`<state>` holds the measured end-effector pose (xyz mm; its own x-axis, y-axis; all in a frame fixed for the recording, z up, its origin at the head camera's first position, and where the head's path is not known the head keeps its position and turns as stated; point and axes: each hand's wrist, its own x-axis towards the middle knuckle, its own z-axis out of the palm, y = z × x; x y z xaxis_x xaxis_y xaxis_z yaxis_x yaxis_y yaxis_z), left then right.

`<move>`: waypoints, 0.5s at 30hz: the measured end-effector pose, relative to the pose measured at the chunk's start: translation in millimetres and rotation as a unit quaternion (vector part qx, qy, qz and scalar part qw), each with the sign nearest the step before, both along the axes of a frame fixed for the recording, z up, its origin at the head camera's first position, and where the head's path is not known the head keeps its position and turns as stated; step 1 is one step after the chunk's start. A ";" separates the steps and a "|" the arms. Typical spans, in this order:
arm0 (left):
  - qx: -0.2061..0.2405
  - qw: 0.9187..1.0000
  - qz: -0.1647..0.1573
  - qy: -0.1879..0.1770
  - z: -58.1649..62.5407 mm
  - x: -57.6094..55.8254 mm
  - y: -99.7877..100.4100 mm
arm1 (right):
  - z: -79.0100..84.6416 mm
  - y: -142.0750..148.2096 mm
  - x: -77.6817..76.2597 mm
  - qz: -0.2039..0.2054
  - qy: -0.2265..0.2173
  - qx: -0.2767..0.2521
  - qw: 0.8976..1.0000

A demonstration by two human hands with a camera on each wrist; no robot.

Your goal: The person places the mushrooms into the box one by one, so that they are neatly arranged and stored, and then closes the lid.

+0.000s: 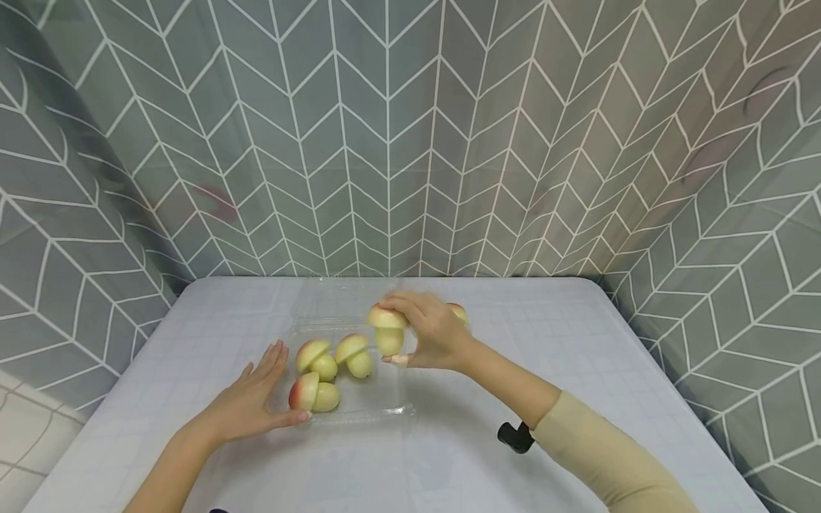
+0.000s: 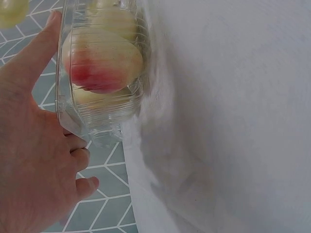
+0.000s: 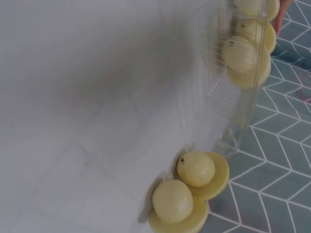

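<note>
My right hand (image 1: 436,331) grips a yellow mushroom-shaped piece (image 1: 388,340) with a reddish cap, held upright above the right part of a clear plastic box (image 1: 378,399). Fingers lie on its cap and the thumb is at its base. Inside the box, towards the left, sit several similar mushroom-shaped pieces (image 1: 359,363), tipped over. Along the box's left side rests my left hand (image 1: 250,399), its fingers spread and thumb at the front left corner. The left wrist view shows a red-blushed cap (image 2: 107,63) through the box wall. The right wrist view does not show my right hand.
The box's clear lid (image 1: 340,299) lies open at the back. Two more mushroom pieces (image 3: 196,168) stand on the white tablecloth (image 3: 73,145) to the box's right, mostly hidden by my right hand in the head view. A patterned grey curtain (image 1: 410,142) hangs behind.
</note>
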<state>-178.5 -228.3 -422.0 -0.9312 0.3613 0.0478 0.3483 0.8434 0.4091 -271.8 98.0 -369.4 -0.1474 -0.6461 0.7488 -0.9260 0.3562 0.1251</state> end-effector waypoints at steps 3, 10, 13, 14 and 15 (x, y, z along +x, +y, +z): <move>0.000 1.000 0.000 -0.001 0.5 -0.1 0.2 | -3.8 -3.2 0.8 0.008 -0.011 0.010 1.000; -0.003 1.000 -0.001 -0.004 0.4 -0.2 0.2 | -10.5 -9.5 4.3 0.018 -0.022 0.045 0.999; -0.005 1.000 -0.001 -0.004 0.2 -0.4 0.3 | -14.0 -12.0 7.1 0.030 -0.033 0.072 0.996; -0.005 1.000 -0.001 -0.004 0.2 -0.4 0.3 | -15.2 -12.7 8.0 0.032 -0.036 0.082 0.996; -0.006 1.000 -0.001 -0.004 0.3 -0.5 0.3 | -16.8 -13.6 8.8 0.032 -0.040 0.092 0.994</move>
<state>-179.0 -227.9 -421.7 -0.9306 0.3642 0.0364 0.3474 0.8475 0.4012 -263.0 84.4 -386.2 -0.1559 -0.7812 0.6045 -0.9555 0.2744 0.1082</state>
